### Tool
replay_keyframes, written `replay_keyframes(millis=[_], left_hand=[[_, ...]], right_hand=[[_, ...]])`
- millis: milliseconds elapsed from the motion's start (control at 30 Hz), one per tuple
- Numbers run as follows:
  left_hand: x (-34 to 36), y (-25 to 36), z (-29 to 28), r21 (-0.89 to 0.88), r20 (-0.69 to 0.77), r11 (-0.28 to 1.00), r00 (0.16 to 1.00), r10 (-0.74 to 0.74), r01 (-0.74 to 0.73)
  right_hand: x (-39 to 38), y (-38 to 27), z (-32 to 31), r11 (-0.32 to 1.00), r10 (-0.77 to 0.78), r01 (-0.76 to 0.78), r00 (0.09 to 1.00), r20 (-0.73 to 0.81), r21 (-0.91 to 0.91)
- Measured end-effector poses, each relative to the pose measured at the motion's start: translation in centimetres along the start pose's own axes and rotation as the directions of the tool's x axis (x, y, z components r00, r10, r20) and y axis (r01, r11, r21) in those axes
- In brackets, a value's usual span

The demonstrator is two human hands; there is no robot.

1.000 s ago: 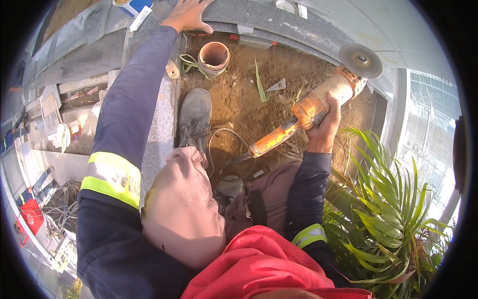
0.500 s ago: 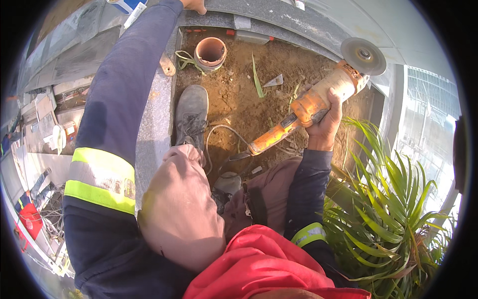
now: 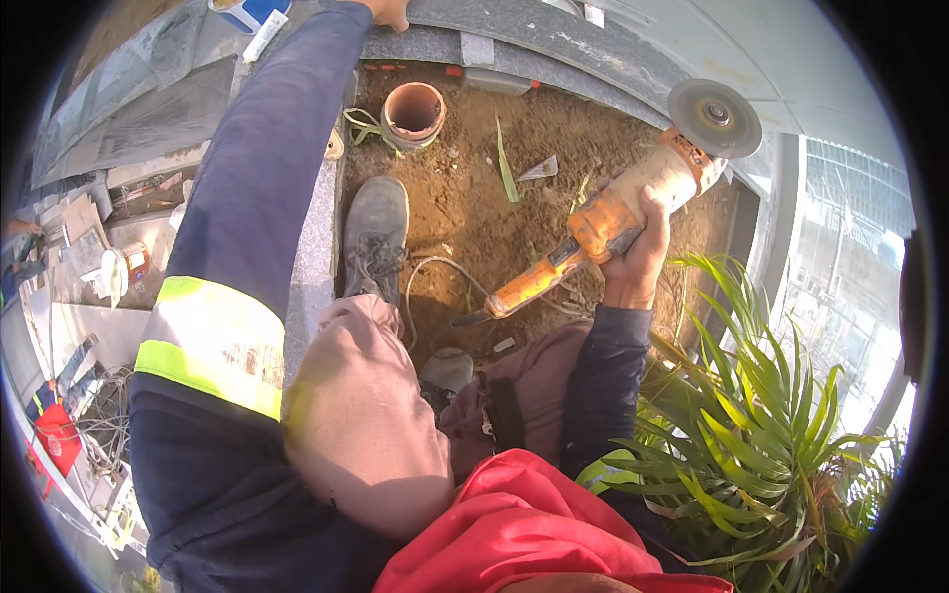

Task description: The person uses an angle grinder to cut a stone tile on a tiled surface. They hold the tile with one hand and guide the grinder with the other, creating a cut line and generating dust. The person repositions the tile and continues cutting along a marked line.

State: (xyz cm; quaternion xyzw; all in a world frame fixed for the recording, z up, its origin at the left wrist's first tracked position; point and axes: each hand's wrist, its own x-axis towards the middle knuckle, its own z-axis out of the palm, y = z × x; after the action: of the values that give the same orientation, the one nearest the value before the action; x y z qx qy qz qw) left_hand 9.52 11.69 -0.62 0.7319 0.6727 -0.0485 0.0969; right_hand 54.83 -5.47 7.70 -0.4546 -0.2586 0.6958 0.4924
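Note:
In my right hand (image 3: 641,252) is a worn orange angle grinder (image 3: 608,219), its fingers wrapped round the body from below and the right. The grinder's large grey disc (image 3: 707,128) points to the far right, close to the stone edging. Its rear handle slants down toward my knees, and a cable leaves the end. My left arm stretches far forward, and my left hand (image 3: 388,12) rests at the grey stone slab (image 3: 425,42). The upper picture edge cuts that hand off, so its fingers are mostly hidden.
A clay-coloured pipe (image 3: 413,114) stands upright in the soil bed (image 3: 465,188), beyond my shoe (image 3: 376,225). A leafy plant (image 3: 761,425) crowds my right elbow. Glass panels rise at the right. Left lie stone slabs, tangled wires and a red cloth (image 3: 59,438); a blue-and-white container (image 3: 247,12) sits far left.
The view has shifted slightly. My right hand and the grinder sit a little further left in it, with the grip unchanged. My left hand stays at the slab.

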Motion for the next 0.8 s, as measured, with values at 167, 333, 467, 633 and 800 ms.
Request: replay_keyframes(millis=[167,333,467,633,800], left_hand=[[-0.3,1.2,-0.8,0.018,-0.01,1.0,1.0,0.009,-0.009],[-4.8,5.9,-0.8,-0.252,-0.268,0.954,0.936,-0.228,0.161],[-5.5,11.8,3.1,-0.378,-0.234,0.889,0.902,-0.363,0.26],[-3.8,17.2,5.4,-0.378,-0.131,0.848,0.885,-0.446,0.371],[-3.7,15.9,6.9,-0.438,-0.15,0.82,0.869,-0.471,0.369]], right_hand=[[0.4,0.2,-0.8,0.999,0.006,-0.007,1.0,-0.017,-0.034],[0.4,0.4,0.2,1.0,0.006,-0.006,1.0,-0.03,-0.019],[0.4,0.3,0.0,1.0,0.005,-0.005,1.0,-0.012,0.017],[0.2,0.1,-0.7,0.997,0.053,-0.05,0.997,-0.048,0.061],[0.0,0.0,-0.1,0.998,0.038,-0.038,0.999,-0.006,0.044]])
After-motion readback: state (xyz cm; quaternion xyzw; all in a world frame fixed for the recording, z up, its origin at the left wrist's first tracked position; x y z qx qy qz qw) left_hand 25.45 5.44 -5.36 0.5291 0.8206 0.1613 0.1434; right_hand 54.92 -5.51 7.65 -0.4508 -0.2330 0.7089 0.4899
